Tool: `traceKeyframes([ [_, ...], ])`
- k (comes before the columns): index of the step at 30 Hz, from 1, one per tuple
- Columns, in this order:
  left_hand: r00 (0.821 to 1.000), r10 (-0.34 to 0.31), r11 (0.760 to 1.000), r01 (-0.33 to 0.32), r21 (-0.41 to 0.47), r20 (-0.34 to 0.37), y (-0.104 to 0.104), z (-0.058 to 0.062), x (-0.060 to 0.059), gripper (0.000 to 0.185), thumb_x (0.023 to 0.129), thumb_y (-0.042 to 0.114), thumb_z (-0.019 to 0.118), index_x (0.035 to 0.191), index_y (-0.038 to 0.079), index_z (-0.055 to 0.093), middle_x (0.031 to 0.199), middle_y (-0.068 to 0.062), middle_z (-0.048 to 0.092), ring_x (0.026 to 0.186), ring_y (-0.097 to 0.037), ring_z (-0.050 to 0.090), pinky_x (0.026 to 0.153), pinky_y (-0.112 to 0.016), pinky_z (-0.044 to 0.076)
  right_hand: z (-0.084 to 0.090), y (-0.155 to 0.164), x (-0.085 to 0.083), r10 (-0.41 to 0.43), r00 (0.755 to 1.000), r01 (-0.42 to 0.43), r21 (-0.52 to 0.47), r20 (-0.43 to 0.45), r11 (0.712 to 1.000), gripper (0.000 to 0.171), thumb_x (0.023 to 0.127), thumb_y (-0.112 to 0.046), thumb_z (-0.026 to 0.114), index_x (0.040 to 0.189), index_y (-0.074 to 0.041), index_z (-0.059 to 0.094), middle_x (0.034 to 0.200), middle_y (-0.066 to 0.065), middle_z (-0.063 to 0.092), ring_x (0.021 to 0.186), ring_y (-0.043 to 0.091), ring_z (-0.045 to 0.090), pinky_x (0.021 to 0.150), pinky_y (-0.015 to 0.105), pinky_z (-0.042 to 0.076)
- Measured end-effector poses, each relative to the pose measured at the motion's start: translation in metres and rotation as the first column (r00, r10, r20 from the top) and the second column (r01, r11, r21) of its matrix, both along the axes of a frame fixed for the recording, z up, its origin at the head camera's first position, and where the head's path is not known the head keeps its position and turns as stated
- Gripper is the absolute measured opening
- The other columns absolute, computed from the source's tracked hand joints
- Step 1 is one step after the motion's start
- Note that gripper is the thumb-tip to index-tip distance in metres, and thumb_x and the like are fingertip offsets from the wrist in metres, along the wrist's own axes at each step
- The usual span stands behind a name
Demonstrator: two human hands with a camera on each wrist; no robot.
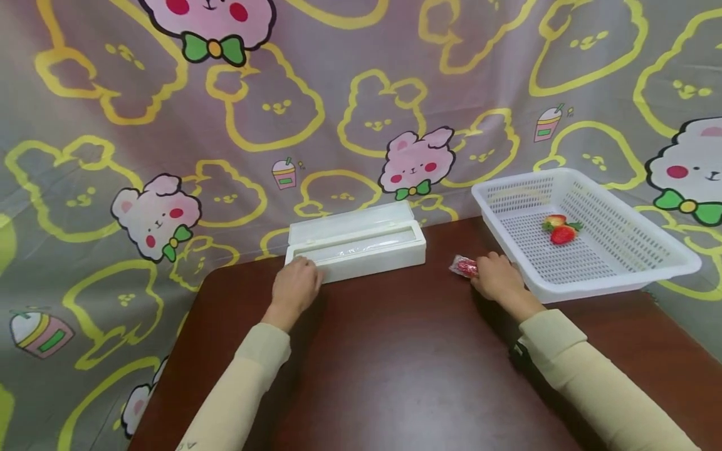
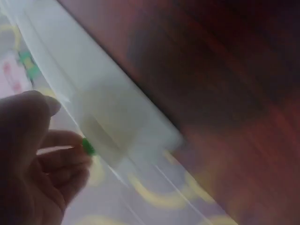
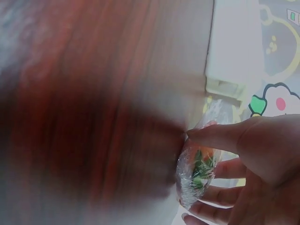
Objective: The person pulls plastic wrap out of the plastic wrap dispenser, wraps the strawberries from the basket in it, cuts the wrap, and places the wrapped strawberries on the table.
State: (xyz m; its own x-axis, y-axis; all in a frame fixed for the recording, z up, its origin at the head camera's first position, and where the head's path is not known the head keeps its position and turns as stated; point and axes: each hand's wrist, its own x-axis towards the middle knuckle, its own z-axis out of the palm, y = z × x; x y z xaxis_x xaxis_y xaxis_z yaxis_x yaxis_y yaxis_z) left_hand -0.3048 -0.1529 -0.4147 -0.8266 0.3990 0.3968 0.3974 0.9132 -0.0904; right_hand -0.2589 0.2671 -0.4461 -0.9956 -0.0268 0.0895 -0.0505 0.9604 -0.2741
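Observation:
A long white cling film box [image 1: 366,258] stands with its lid [image 1: 352,224] raised, film showing inside. My left hand [image 1: 296,285] is at its left front end. Loosely bent fingers [image 2: 65,161] and a separate thumb show in the left wrist view; whether they touch the box I cannot tell. My right hand [image 1: 499,275] holds a strawberry wrapped in cling film [image 1: 465,266], low over the table beside the basket. In the right wrist view, its thumb and fingers are round the film-wrapped strawberry [image 3: 199,166], with red flesh and green leaves visible through the film.
At the right, a white perforated basket [image 1: 612,285] contains strawberries [image 1: 563,235]. The brown table [image 1: 389,369] meets a patterned curtain [image 1: 338,144] along its back. The box lies close to that curtain.

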Motion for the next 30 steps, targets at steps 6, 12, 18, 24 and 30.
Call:
traceKeyframes([
  [6,0.999,0.036,0.999,-0.035,-0.018,0.037,-0.043,0.006,-0.001,0.021,0.099,0.016,0.061,0.085,0.002,0.064,0.094,-0.014,0.065,0.089,-0.034,0.066,0.075,-0.05,0.057,0.005,0.004,-0.006,-0.01,1.0,0.01,0.0,0.004,1.0,0.029,0.088,-0.018,0.071,0.1,0.008,0.064,0.102,0.032,0.057,0.103,0.055,0.055,0.082,0.068,0.045],
  [12,0.999,0.009,1.0,-0.009,0.003,0.045,-0.053,0.002,0.005,0.025,0.102,0.02,0.061,0.111,-0.002,0.07,0.111,-0.018,0.067,0.101,-0.037,0.067,0.085,-0.05,0.056,0.014,-0.014,0.002,0.008,1.0,-0.007,0.049,-0.005,0.999,0.054,0.088,-0.025,0.075,0.115,0.017,0.052,0.112,0.037,0.049,0.105,0.057,0.052,0.082,0.067,0.045],
  [18,1.0,0.007,1.0,-0.007,0.018,0.01,-0.045,0.008,0.009,0.037,0.102,0.026,0.062,0.127,0.0,0.067,0.133,-0.022,0.062,0.123,-0.04,0.06,0.1,-0.055,0.048,0.047,-0.059,-0.001,0.13,0.97,-0.114,0.087,-0.203,0.99,0.051,0.092,-0.021,0.071,0.128,0.01,0.053,0.124,0.032,0.054,0.115,0.052,0.052,0.091,0.065,0.044],
  [24,0.984,-0.115,0.991,0.104,0.089,0.133,-0.005,0.034,-0.003,0.04,0.104,0.025,0.057,0.132,-0.003,0.063,0.131,-0.019,0.066,0.122,-0.037,0.062,0.103,-0.051,0.048,0.071,-0.091,-0.049,0.353,0.891,-0.324,0.147,-0.284,0.935,0.035,0.093,-0.008,0.069,0.127,-0.001,0.066,0.116,0.02,0.065,0.107,0.042,0.061,0.087,0.059,0.048],
  [30,0.95,-0.072,0.997,0.069,0.021,0.304,0.012,0.032,-0.025,0.031,0.107,0.027,0.049,0.118,0.003,0.065,0.117,-0.015,0.069,0.115,-0.034,0.065,0.099,-0.049,0.05,0.072,-0.104,-0.088,0.499,0.853,-0.464,0.215,-0.153,0.859,0.028,0.088,-0.002,0.074,0.115,-0.003,0.075,0.103,0.015,0.068,0.098,0.037,0.065,0.084,0.053,0.053],
])
